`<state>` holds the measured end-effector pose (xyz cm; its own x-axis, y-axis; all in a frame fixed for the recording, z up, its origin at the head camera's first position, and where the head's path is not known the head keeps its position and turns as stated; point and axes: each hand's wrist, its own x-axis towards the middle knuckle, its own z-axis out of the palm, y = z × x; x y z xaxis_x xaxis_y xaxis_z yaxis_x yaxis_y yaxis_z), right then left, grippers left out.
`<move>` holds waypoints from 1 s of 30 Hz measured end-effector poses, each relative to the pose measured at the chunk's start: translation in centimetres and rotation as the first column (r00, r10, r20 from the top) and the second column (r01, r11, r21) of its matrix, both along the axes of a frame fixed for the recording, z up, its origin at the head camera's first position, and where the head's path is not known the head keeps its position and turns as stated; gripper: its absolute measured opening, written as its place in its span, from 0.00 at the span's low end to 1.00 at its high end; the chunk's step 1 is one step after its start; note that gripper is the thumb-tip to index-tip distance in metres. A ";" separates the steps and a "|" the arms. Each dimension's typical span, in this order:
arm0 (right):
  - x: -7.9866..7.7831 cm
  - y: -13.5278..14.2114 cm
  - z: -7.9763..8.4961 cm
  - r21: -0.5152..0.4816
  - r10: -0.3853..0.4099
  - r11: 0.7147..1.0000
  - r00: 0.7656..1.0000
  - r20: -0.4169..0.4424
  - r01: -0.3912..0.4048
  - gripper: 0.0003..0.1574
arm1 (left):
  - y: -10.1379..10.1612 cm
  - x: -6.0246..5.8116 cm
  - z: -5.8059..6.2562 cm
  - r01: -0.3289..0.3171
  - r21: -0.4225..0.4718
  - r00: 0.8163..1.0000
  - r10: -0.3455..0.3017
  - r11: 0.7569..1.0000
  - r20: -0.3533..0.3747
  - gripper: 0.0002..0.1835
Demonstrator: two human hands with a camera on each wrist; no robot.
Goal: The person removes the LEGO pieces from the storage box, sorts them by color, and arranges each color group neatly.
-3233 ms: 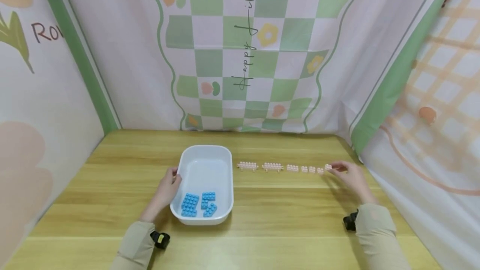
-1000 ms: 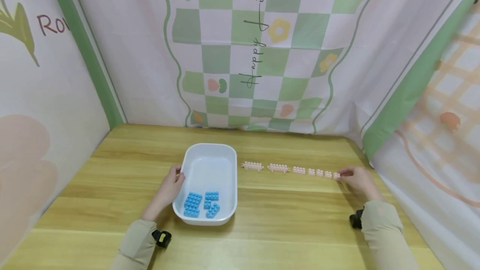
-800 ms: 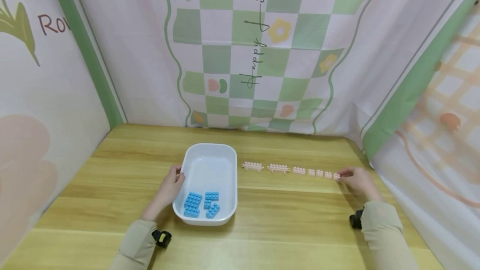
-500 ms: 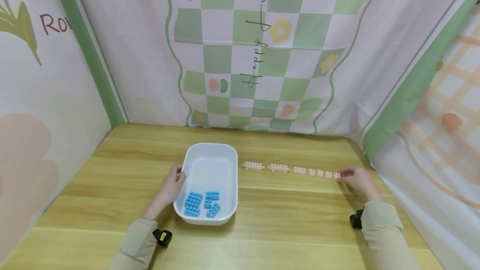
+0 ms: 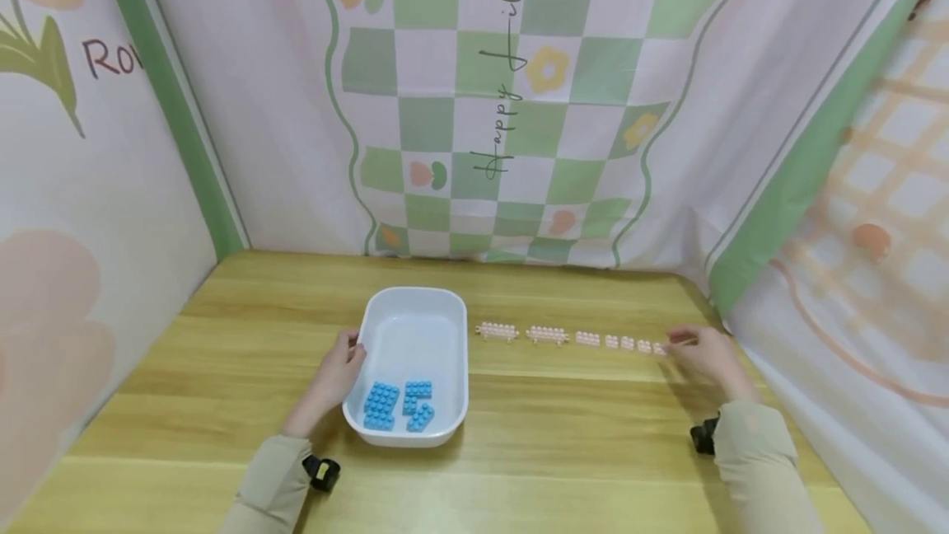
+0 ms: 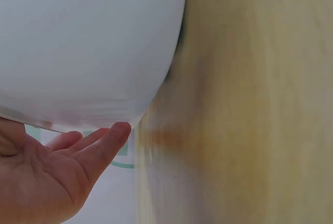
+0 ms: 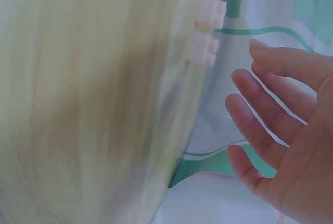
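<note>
My left hand holds the left rim of a white plastic tub. In the left wrist view, the fingers lie along the tub's outer wall, with the thumb at the rim. Inside the tub's near end lie several blue building bricks. To the tub's right, pale pink building bricks stand in a row: two longer pieces with side pegs, a medium brick and several small ones. My right hand hovers by the row's right end. In the right wrist view it is apart from the last pink brick, fingers spread and loosely bent.
The wooden table reaches back to a checked green and white curtain. More printed fabric hangs along the left and right sides. A black wrist camera sits at the left cuff, another at the right.
My right hand has set the last pink brick down at the row's right end, then let go and lifted slightly away. The left hand still holds the tub. The head view has shifted slightly.
</note>
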<state>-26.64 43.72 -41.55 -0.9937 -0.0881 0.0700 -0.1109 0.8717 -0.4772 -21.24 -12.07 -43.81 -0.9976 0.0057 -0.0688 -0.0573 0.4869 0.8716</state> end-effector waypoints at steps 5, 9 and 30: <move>0.2 -1.3 0.9 0.014 0.013 1.000 0.999 -0.042 -0.013 0.24 | -0.3 -0.2 -0.6 -0.005 0.003 1.000 0.005 1.000 0.005 0.23; 0.4 -2.8 1.6 0.003 0.049 0.999 0.994 -0.093 -0.049 0.22 | -0.5 0.0 -0.8 -0.018 -0.001 1.000 0.018 1.000 0.009 0.23; 0.2 -13.8 3.4 -0.083 0.232 0.966 0.961 -0.148 -0.246 0.21 | 0.2 -0.1 -0.9 -0.030 0.018 0.999 0.030 0.999 -0.028 0.23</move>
<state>-26.45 29.95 -38.12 -0.9247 -0.3079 0.2238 -0.3805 0.7607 -0.5258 -21.32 -11.87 -44.71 -0.9989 -0.0234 -0.0406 -0.0468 0.4703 0.8813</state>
